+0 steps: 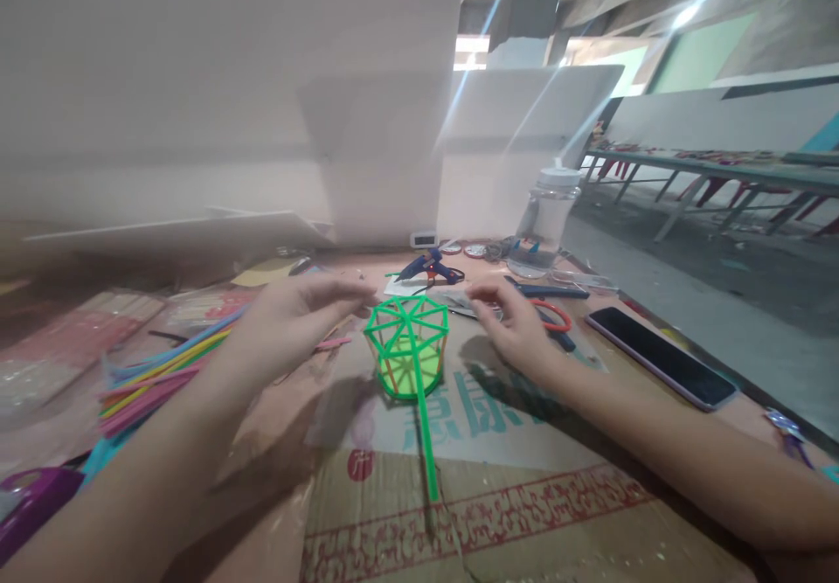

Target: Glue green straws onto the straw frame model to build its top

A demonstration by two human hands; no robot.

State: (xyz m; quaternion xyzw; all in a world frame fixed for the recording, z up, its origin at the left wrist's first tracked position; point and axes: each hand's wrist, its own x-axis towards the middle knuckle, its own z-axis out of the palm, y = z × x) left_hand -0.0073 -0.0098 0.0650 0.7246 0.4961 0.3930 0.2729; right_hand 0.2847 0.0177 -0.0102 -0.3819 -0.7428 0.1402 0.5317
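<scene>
A small green frame model [406, 325] stands on the printed cardboard between my hands. Its top looks like a spoked wheel, joined by thin uprights to a light green round base, and a long green strip [426, 443] runs from its top toward me. On the left, my left hand [298, 316] has its thumb and fingers apart, tips close to the model's rim; contact cannot be made out. My right hand [515, 325] hovers to the right of the model, loosely curved with thumb and fingers apart, near orange-handled scissors [554, 314]. Neither hand visibly holds anything.
Behind the model sits a blue glue gun [429, 267]. A water bottle [541, 225] and a phone [662, 356] are at the right. Colourful strips [170, 360] and plastic-wrapped sticks [85, 338] lie left. White boards [229, 102] stand at the back.
</scene>
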